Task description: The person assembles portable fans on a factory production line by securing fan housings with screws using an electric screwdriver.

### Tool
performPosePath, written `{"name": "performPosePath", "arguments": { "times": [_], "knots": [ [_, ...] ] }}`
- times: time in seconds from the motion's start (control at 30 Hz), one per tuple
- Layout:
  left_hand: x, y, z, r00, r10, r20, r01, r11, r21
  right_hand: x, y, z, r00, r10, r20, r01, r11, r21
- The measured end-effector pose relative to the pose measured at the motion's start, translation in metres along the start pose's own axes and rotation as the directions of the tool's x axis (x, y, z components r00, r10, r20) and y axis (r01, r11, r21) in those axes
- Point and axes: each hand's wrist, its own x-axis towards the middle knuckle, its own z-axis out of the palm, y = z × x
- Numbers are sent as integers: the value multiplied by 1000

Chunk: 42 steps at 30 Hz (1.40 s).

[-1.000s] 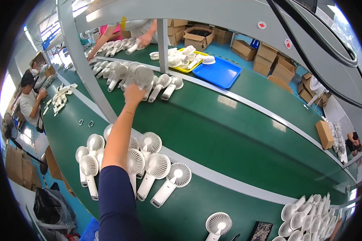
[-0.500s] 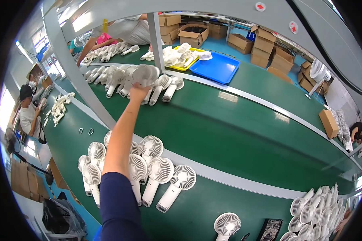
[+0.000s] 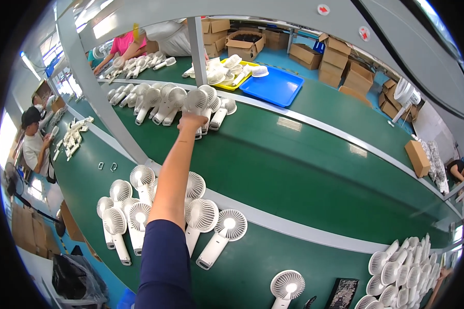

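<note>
My left hand (image 3: 193,122) reaches far over the green belt, its fingers closed around the handle of a white handheld fan (image 3: 196,100). That fan's round head is smeared by motion and stands above the fingers. It sits in a row of similar fans; one white fan (image 3: 177,98) lies just left of it and another (image 3: 223,110) just right. Beneath my forearm, on the near table, lies a group of white fans, among them one (image 3: 230,225) at the group's right end. My forearm and dark blue sleeve hide part of this group. My right hand is out of view.
A grey post (image 3: 198,51) and slanted frame bar (image 3: 100,87) rise beside the belt. Across it are a blue tray (image 3: 276,86) and a yellow tray (image 3: 245,81) with fan parts. Stacked fans (image 3: 397,273), a black box (image 3: 343,293) and a lone fan (image 3: 287,286) lie near right. Co-workers stand beyond.
My left hand has moved right along the row of fans, with a blurred fan head at its fingers in both frames. The view has shifted slightly. A co-worker in pink shows more at the far left.
</note>
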Motion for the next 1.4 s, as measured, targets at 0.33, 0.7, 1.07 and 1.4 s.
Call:
{"name": "performPosePath", "arguments": {
  "times": [0.33,0.7,1.07,1.4],
  "knots": [
    [-38,23,-8,989,-150,-12,150,989,3,12,6,-4,917,-394,60,398,899,-185],
    [-73,33,-11,982,-182,-48,185,978,93,27,23,-3,963,-200,181,232,956,-178],
    [-48,-21,10,999,5,-37,-11,986,-167,17,-4,0,958,-257,127,286,895,-343],
    [-257,-40,-153,919,349,184,-297,919,-260,21,3,-3,855,-454,251,394,883,256]
  ]
}}
